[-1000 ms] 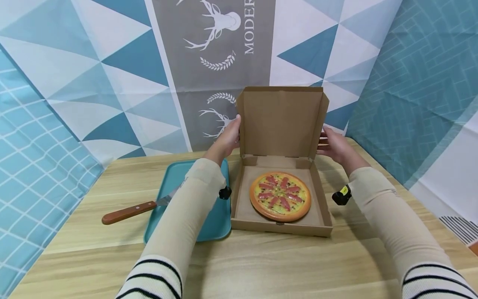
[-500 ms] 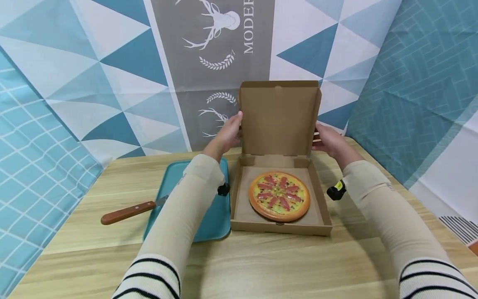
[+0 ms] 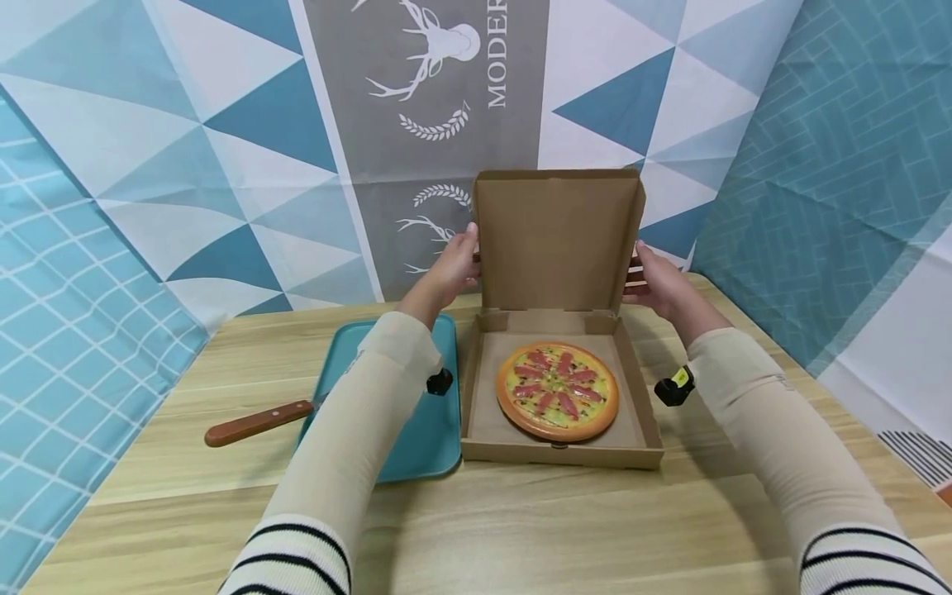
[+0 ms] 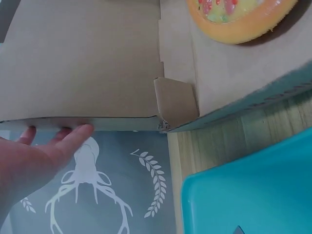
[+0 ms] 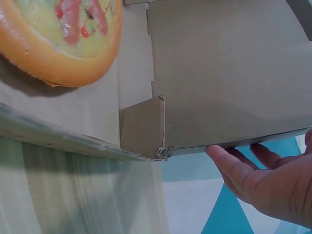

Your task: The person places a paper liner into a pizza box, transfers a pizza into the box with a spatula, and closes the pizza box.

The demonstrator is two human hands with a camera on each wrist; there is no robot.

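Observation:
A brown cardboard pizza box (image 3: 561, 457) stands with its lid (image 3: 558, 240) raised upright at the back. Inside the base lies a round pizza (image 3: 558, 391) with red strips and an orange crust. My left hand (image 3: 449, 268) is at the lid's left side; in the left wrist view its extended fingers (image 4: 73, 139) touch the side flap. On the opposite side my right hand (image 3: 662, 285) has its fingers (image 5: 226, 158) against the lid's right flap in the right wrist view. Part of each hand's fingers is hidden behind the lid.
Left of the box, a blue tray (image 3: 420, 450) lies partly under my left forearm. A wooden-handled tool (image 3: 256, 423) sticks out over the tray's left edge, its metal end mostly hidden by the sleeve. A patterned wall cloth (image 3: 409, 165) hangs behind the wooden table (image 3: 565, 529).
The right hand has come inward to the lid's side since the first frame. The lid's side flaps have folded inward, then spread slightly. Box base and pizza have stayed in place.

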